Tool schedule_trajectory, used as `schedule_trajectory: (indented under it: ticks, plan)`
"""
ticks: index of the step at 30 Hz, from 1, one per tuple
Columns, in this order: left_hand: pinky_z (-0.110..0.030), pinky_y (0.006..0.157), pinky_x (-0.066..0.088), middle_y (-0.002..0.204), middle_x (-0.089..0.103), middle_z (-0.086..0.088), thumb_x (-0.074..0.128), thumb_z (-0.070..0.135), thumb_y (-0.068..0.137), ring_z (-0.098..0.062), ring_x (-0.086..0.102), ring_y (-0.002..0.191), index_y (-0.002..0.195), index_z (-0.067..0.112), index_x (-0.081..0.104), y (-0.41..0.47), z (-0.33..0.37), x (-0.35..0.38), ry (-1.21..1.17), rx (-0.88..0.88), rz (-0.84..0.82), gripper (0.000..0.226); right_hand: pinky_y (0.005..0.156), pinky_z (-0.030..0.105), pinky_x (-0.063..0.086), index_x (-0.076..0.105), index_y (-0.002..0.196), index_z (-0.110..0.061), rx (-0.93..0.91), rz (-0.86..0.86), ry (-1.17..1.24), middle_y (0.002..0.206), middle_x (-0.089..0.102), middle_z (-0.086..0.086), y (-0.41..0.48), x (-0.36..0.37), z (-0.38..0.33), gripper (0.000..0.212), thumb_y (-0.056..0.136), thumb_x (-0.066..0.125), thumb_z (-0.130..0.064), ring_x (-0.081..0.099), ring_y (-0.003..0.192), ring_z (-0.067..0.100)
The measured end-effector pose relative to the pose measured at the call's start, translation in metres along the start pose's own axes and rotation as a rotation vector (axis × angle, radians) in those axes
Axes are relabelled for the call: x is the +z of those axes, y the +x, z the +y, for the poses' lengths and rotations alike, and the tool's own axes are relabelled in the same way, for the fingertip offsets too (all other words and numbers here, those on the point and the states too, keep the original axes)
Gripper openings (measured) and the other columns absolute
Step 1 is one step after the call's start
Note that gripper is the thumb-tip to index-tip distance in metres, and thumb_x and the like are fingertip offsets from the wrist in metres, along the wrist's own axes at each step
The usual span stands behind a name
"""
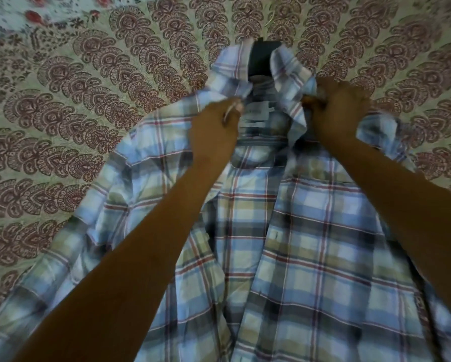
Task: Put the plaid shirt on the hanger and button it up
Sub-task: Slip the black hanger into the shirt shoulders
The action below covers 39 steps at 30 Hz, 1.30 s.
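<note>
Plaid shirt (310,257) lies on the bed (62,100). Left grip (214,129) and right grip (334,108) each pinch cloth by its collar, where a dark thing (261,58) pokes out, half hidden and unclear.

The shirt (310,244), plaid in pale blue, tan and thin red lines, lies front up before me, collar away from me, its front unbuttoned and parted near the top. A dark part of the hanger (261,58) shows inside the collar.
</note>
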<state>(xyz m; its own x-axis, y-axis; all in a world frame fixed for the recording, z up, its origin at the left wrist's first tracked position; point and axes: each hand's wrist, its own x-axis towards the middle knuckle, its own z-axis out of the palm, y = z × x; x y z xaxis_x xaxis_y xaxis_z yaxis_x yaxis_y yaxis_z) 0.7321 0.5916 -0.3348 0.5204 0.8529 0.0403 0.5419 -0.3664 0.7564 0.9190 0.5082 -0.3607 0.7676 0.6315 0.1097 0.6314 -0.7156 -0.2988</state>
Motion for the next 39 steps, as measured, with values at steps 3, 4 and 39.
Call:
schedule_trajectory:
  ticks: [3,4,39]
  plan:
    - [-0.026,0.081,0.039,0.116,0.061,-0.015,0.042,0.026,0.098,-0.028,0.057,0.105,0.130,0.019,0.054,0.005,-0.015,0.018,0.040,-0.039,-0.105,0.034,0.100,0.043,0.029,0.050,0.129,-0.020,0.049,-0.046,0.050,0.124,0.050,0.024,0.011,0.013,-0.012,0.041,0.090,0.053,-0.031,0.040,0.120,0.039]
    - [-0.028,0.081,0.040,0.117,0.059,-0.016,0.041,0.025,0.099,-0.030,0.056,0.105,0.131,0.019,0.052,0.009,-0.016,0.023,0.042,-0.050,-0.119,0.035,0.102,0.043,0.027,0.048,0.131,-0.021,0.060,-0.057,0.055,0.126,0.048,0.024,0.012,0.019,-0.014,0.043,0.090,0.053,-0.032,0.038,0.122,0.039]
    - [-0.029,0.068,0.047,0.069,0.064,-0.007,0.059,0.019,0.085,-0.018,0.061,0.066,0.076,0.008,0.064,-0.095,-0.019,-0.012,-0.088,-0.335,-0.119,0.015,0.063,0.024,0.034,0.047,0.076,-0.013,0.119,-0.246,0.496,0.069,0.047,0.004,-0.119,-0.021,-0.036,0.016,0.080,0.055,0.000,0.049,0.075,0.020]
